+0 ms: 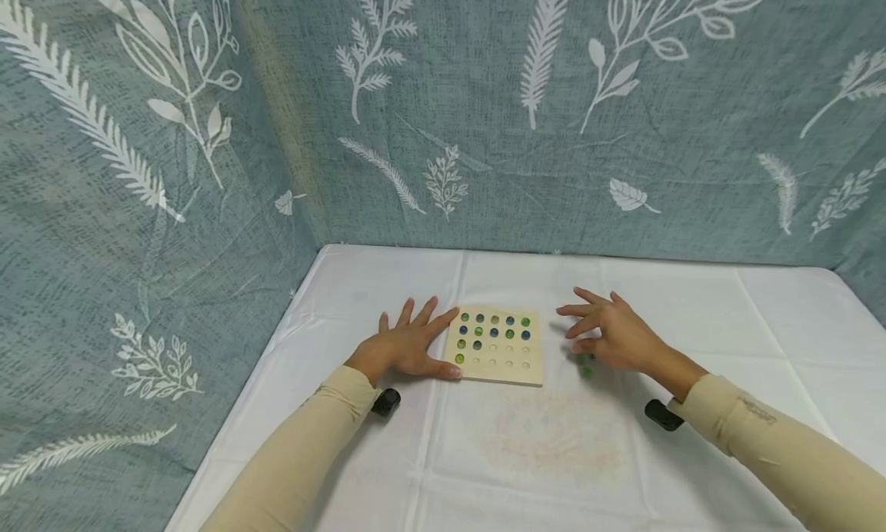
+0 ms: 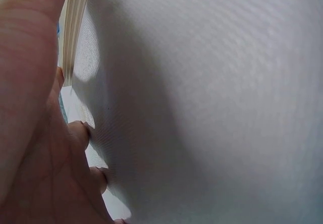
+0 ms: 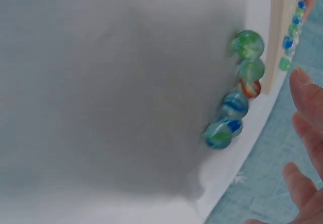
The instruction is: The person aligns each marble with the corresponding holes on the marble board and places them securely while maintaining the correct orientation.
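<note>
A pale wooden board (image 1: 501, 374) with rows of round hollows lies on the table. Green and blue marbles (image 1: 494, 333) fill its two far rows; a few more sit at the left of the nearer rows. My left hand (image 1: 404, 347) is spread flat beside the board, thumb and index finger at its left edge. In the left wrist view the thumb overlaps the board's layered side (image 2: 75, 27). My right hand (image 1: 616, 336) hovers right of the board, fingers apart, nothing seen in them. Below it lie several loose marbles (image 3: 251, 44), green, blue and one orange-red (image 3: 251, 89).
A white cloth (image 1: 554, 470) with fold lines and a faint brownish stain covers the table. Blue-grey leaf-patterned fabric (image 1: 498, 171) hangs behind and at the left. Small black cameras (image 1: 386, 401) sit at both wrists.
</note>
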{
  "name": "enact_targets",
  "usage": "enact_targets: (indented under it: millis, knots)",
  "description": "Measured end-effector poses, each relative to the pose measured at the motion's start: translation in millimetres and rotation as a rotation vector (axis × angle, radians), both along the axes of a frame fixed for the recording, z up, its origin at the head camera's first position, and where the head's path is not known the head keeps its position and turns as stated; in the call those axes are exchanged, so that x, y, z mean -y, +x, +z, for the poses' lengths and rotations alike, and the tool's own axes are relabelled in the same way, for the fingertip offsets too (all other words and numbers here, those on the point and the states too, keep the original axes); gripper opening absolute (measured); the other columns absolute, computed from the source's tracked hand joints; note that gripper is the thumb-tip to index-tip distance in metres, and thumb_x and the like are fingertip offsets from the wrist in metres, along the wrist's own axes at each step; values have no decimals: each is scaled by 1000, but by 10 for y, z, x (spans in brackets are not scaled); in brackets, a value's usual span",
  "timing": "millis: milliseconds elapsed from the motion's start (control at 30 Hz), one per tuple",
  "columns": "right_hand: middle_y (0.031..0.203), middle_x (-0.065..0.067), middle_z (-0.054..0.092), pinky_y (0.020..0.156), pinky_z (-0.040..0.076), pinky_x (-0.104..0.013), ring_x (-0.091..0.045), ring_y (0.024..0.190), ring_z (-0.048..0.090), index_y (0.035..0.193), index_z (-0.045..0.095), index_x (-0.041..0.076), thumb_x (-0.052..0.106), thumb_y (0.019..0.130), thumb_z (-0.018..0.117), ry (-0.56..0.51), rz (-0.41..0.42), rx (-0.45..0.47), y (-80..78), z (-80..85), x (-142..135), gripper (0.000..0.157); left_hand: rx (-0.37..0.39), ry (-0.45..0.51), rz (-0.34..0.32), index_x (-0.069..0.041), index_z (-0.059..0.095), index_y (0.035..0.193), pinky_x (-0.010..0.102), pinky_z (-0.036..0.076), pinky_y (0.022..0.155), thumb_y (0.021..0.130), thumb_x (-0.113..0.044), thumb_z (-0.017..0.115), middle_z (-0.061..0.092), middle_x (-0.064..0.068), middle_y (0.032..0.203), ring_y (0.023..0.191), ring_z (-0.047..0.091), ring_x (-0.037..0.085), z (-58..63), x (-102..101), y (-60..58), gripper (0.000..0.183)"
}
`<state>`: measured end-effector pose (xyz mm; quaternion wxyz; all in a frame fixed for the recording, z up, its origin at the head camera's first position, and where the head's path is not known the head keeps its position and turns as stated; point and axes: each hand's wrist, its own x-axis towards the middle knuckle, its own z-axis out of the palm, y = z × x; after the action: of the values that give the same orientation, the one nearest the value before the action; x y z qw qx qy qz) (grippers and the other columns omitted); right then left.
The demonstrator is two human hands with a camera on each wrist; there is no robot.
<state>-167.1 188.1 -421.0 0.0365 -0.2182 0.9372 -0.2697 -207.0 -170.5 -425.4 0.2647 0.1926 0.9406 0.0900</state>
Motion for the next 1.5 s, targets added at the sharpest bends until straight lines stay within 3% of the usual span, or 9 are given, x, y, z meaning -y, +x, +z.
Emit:
enact_targets:
  millis: [600,1100,1500]
  knots:
    - [144,-17,66,115,13,-84,-49,152,35,103,84,11,3,82,83,0,-69,-5,160,-76,-454,22,7,8,2,-41,6,168,76,-6,124,86,-72,71,-12,2,178,163,-17,40,3,-49,3,109]
    - [142,-18,67,115,15,-84,-49,151,37,97,84,11,7,82,85,-11,-96,-18,195,-204,-409,16,11,-2,17,-42,6,168,76,-7,124,86,-72,71,-13,1,178,162,-19,39,7,28,21,109]
    - [141,-17,67,115,15,-84,-48,150,39,96,84,10,9,81,87,5,-116,-21,192,-200,-402,16,10,14,4,-41,6,168,76,-8,123,86,-73,70,-13,2,178,162,-19,40,-13,14,-3,109]
